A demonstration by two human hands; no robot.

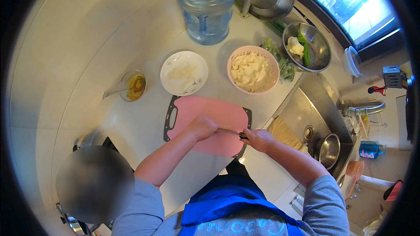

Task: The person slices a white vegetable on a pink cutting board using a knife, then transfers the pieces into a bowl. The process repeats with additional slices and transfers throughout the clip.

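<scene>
My right hand (261,140) grips the dark handle of a kitchen knife (228,131) at the right side of a pink cutting board (213,109) with dark edges. The blade lies across the board towards my left hand (204,127). Curled low over the middle of the board, that hand meets the far end of the blade; whether its fingers hold anything underneath is hidden. Beyond the board, a white plate (197,62) carries a little pale, finely cut food. To its right stands a pink basket (276,72) full of pale, flat, sheet-like pieces.
At left is a glass bowl (144,87) with yellow-brown liquid and a utensil. A blue water jug (208,23) stands behind. Bagged greens (283,67) and a steel bowl (323,60) flank the sink (323,95). A blurred dark round shape (95,183) covers the lower left.
</scene>
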